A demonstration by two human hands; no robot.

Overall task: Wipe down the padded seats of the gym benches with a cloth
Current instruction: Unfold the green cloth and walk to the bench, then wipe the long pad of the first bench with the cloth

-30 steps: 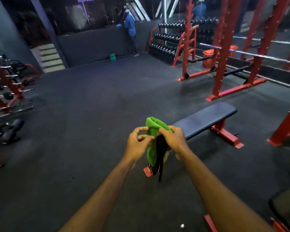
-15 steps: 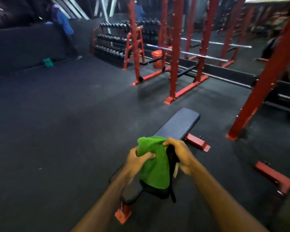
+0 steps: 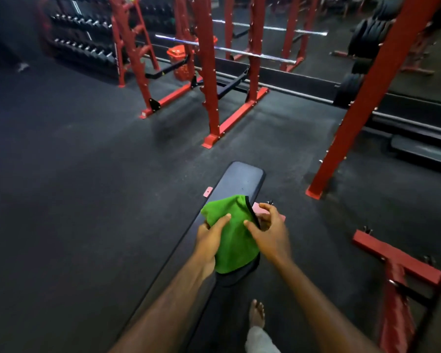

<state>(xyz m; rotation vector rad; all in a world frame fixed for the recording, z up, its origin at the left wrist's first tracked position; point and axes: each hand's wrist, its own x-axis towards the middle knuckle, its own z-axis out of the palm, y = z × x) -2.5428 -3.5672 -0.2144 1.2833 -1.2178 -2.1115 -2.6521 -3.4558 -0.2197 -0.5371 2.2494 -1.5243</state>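
A flat gym bench with a black padded seat (image 3: 242, 182) runs from the middle of the view down towards me, on red feet. Both my hands hold a green cloth (image 3: 233, 240) with a black underside just above the pad's middle. My left hand (image 3: 210, 238) grips the cloth's left side, thumb on top. On the right edge, my right hand (image 3: 271, 233) has its thumb on the green face and its fingers curled behind the black hem. The cloth hides the pad beneath it; whether cloth and pad touch is unclear.
Red rack uprights (image 3: 209, 72) stand beyond the bench, with a barbell (image 3: 239, 50) across them. A tall red post (image 3: 362, 98) rises at the right. Another red bench frame (image 3: 397, 266) lies at the lower right. A dumbbell rack (image 3: 84, 36), orange bin (image 3: 178, 54) and weight plates (image 3: 367, 34) stand at the back. My bare foot (image 3: 256, 312) is beside the bench.
The view has swung right and closed in on the bench. The cloth, bunched and hanging a second ago, is now spread wider over the pad between both hands.
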